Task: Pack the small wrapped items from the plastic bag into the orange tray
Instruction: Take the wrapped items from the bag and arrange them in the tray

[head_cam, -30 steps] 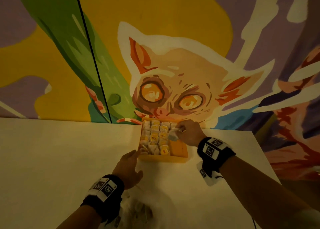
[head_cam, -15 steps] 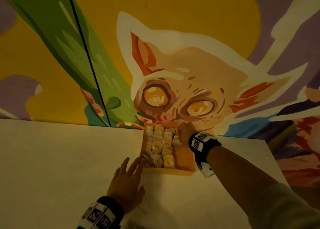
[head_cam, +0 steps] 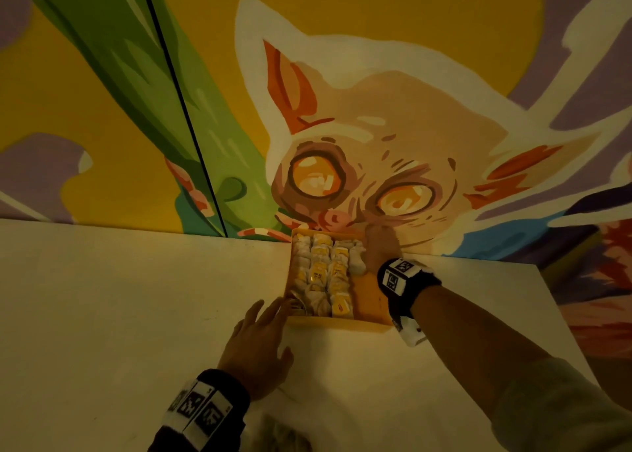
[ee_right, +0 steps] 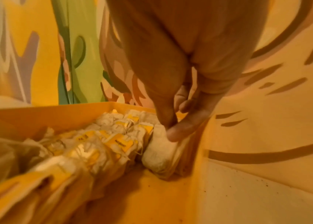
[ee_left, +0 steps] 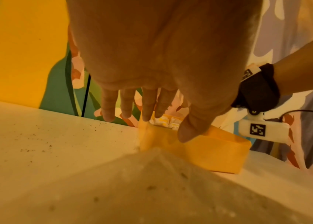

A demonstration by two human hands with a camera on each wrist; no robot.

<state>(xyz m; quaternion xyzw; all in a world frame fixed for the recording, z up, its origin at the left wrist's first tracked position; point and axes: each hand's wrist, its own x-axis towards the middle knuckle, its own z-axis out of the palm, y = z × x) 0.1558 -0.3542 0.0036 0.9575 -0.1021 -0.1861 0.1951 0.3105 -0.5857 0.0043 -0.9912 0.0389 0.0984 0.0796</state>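
A painted wall (head_cam: 410,75) with a big-eyed cat fills the background, and a pale counter (head_cam: 119,297) runs up against it. On the counter, pushed close to the wall, sits the orange tray (head_cam: 342,323); its left three columns are packed with small wrapped items (head_cam: 321,277) in white paper with yellow labels, while a strip of bare orange floor shows along its right side. At the near edge of the counter lies the plastic bag (head_cam: 287,431), crumpled and only partly in view, just beside the left wrist.

The left hand (head_cam: 254,345) lies flat, fingers (ee_left: 148,106) straight and spread, their tips touching the tray's near left corner; it holds nothing. The right hand (head_cam: 379,246) reaches into the far right part of the tray, where its thumb and forefinger pinch the top of one wrapped item (ee_right: 159,153). That item stands at the far end of the bare strip, pressed against the packed rows on its left. Both wrists wear black bands (head_cam: 403,280) with printed square markers.
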